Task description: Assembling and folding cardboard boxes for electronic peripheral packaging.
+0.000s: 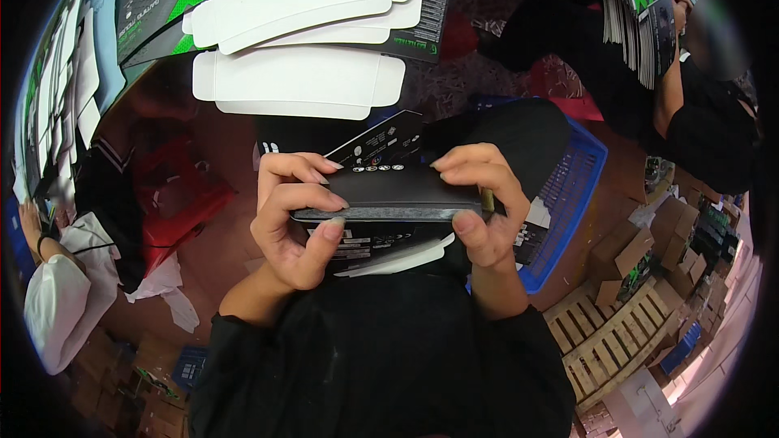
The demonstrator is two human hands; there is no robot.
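A black printed cardboard box (398,186), partly folded, is held level between my two hands in front of my torso. My left hand (294,219) grips its left end, fingertips on the top panel and thumb at the near edge. At the opposite end my right hand (489,207) pinches it the same way, thumb on the near edge. A printed black flap (377,142) stands up behind the box. Below the near edge, another printed panel and a white flap (406,258) show above my lap; whether they belong to the same box I cannot tell.
White-backed flat carton blanks (300,81) overhang the table edge ahead, on black-and-green printed sheets (154,0). A blue plastic basket (580,211) stands at my right, a red stool (174,195) at left. Co-workers sit on both sides. Wooden pallets (617,332) and cardboard boxes (621,255) lie right.
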